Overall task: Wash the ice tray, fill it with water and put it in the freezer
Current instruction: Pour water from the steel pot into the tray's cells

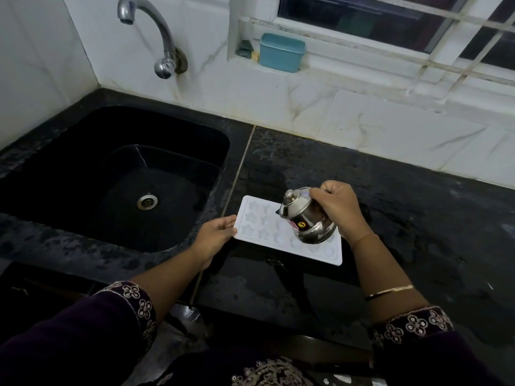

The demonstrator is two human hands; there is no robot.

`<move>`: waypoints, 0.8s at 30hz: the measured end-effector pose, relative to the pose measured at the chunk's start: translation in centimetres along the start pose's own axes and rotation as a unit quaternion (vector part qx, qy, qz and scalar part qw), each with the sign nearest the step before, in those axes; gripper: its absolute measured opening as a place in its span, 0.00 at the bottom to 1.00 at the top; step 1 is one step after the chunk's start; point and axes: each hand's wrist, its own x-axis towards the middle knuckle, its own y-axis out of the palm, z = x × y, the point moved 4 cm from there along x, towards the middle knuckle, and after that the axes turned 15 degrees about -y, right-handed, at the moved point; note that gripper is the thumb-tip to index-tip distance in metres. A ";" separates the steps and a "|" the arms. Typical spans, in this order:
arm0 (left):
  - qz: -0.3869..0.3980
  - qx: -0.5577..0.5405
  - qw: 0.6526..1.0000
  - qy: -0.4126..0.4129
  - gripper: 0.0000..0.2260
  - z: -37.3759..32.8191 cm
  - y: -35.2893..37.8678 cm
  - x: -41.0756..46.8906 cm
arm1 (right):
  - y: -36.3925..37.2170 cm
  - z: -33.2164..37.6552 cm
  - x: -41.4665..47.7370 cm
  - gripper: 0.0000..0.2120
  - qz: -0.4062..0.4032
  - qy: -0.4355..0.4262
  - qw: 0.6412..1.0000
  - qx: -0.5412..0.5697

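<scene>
- Lying flat on the black countertop point(418, 218), the white ice tray point(257, 220) is pinched at its left edge by the left hand point(216, 236).
- The right hand point(338, 208) grips a tilted steel pot point(309, 224) above it; tipping too steeply could overflow the shallow moulds.

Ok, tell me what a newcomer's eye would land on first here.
The white ice tray stands out against the black counter, just right of the sink, with the left grip holding its near-left edge. Above it, the right grip holds a shiny steel pot tilted over the moulds. Further back, a blue box sits on the window ledge.
</scene>
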 end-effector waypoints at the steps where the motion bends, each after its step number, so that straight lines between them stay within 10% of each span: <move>1: -0.001 0.000 1.000 0.000 0.18 0.0 0.0 0.0 | 0.0 0.1 0.1 0.19 0.003 -0.004 1.000 -0.011; 24: 0.005 -0.012 1.000 0.002 0.17 -0.2 0.1 -0.4 | 0.7 0.7 1.0 0.18 0.041 -0.021 0.996 -0.081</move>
